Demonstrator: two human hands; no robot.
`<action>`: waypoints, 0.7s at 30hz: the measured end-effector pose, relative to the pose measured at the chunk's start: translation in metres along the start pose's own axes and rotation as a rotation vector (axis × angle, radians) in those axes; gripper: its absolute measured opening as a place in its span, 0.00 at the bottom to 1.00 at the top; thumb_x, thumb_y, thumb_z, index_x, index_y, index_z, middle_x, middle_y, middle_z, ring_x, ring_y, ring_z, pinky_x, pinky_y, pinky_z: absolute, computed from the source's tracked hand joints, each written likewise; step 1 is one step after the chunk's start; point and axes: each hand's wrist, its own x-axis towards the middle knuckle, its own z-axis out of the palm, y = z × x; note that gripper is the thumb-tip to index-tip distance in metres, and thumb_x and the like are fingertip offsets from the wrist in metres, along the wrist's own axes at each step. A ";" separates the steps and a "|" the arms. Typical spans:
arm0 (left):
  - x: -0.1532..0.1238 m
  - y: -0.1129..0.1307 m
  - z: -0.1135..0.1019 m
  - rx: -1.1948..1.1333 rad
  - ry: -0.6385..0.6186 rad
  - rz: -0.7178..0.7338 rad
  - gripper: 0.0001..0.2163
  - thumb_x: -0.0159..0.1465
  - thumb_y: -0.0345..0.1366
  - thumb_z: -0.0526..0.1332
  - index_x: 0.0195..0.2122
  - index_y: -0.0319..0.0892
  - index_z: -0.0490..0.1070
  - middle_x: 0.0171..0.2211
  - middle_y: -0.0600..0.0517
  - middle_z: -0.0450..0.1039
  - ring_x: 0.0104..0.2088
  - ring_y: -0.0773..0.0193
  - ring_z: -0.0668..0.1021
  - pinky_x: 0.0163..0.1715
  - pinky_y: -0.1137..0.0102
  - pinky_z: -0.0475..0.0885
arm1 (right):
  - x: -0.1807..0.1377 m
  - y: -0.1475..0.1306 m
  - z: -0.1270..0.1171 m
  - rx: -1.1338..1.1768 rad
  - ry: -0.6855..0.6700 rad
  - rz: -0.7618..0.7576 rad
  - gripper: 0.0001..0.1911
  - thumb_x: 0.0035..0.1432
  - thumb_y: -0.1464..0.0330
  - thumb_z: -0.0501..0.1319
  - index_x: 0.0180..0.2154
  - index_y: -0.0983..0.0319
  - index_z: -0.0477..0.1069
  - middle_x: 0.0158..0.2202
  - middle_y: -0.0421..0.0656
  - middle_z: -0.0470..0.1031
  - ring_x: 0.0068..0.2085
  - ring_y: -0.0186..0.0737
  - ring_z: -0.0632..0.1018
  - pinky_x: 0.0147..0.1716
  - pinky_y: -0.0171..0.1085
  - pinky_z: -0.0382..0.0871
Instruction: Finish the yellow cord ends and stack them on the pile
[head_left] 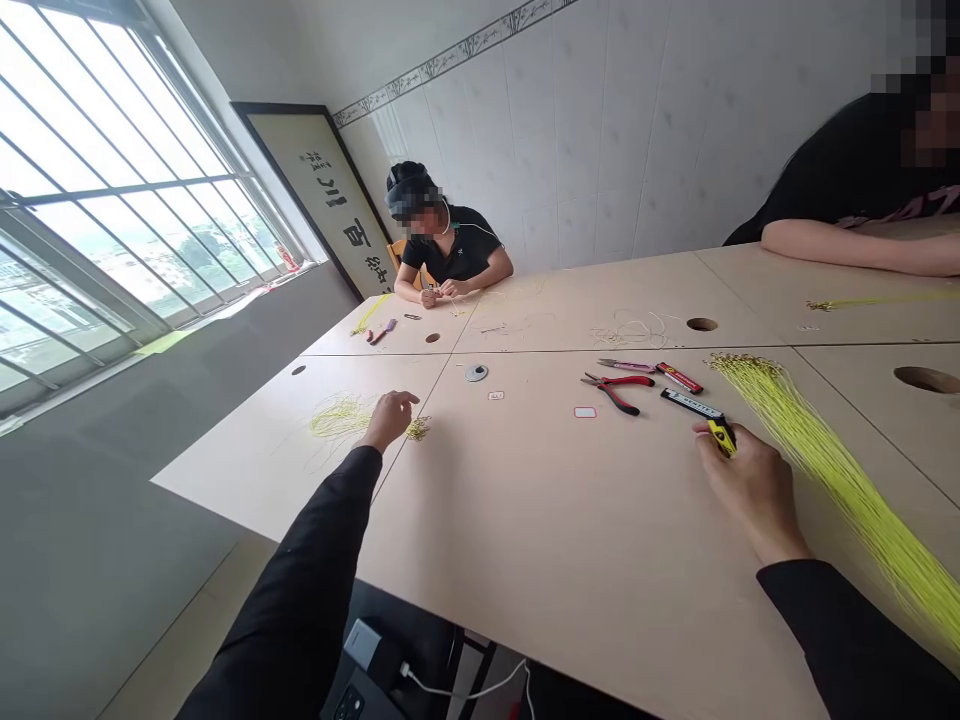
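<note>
My left hand [390,418] is over the table beside a small pile of gold-coloured clasps [418,428]. Its fingers are loosely bent and apart, with nothing visible in them. Left of it lies a loose tangle of thin yellow cords [339,417]. My right hand [752,490] grips the yellow end of a slim black and yellow tool with white lettering [690,404], perhaps a utility knife. Just right of this hand stretches a thick bundle of yellow cords [832,450] with gold-coloured ends.
Beyond my right hand lie red-handled pliers [621,388], scissors [626,365] and a red and black slim item [679,378]. A grey round cap [476,373] and small labels [585,412] are mid-table. Two people [454,245] sit across; holes [702,324] pierce the tabletop.
</note>
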 end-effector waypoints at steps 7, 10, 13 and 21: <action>0.004 -0.012 0.002 0.122 -0.100 0.028 0.20 0.51 0.24 0.60 0.43 0.47 0.81 0.44 0.49 0.80 0.51 0.49 0.75 0.53 0.58 0.70 | 0.002 0.001 0.003 0.025 0.013 -0.001 0.18 0.56 0.61 0.53 0.42 0.58 0.77 0.29 0.46 0.75 0.34 0.49 0.72 0.33 0.38 0.60; 0.001 -0.017 0.000 0.139 -0.136 0.051 0.15 0.51 0.26 0.61 0.35 0.49 0.81 0.38 0.51 0.81 0.48 0.51 0.77 0.52 0.60 0.71 | 0.001 0.000 0.002 0.031 0.025 -0.005 0.18 0.55 0.61 0.53 0.41 0.59 0.77 0.29 0.47 0.75 0.33 0.50 0.72 0.33 0.39 0.60; 0.001 -0.020 -0.001 0.148 -0.125 0.066 0.12 0.54 0.28 0.60 0.33 0.48 0.81 0.37 0.49 0.81 0.47 0.50 0.77 0.51 0.59 0.71 | 0.001 -0.001 0.000 0.029 0.025 -0.026 0.19 0.56 0.60 0.53 0.41 0.60 0.77 0.29 0.48 0.75 0.33 0.49 0.72 0.33 0.39 0.60; 0.009 -0.014 -0.001 0.130 -0.106 0.097 0.08 0.56 0.32 0.61 0.31 0.46 0.81 0.35 0.47 0.81 0.44 0.51 0.78 0.48 0.61 0.72 | 0.002 0.004 0.002 0.044 0.029 -0.030 0.18 0.56 0.60 0.54 0.41 0.60 0.77 0.29 0.48 0.75 0.33 0.50 0.73 0.33 0.40 0.61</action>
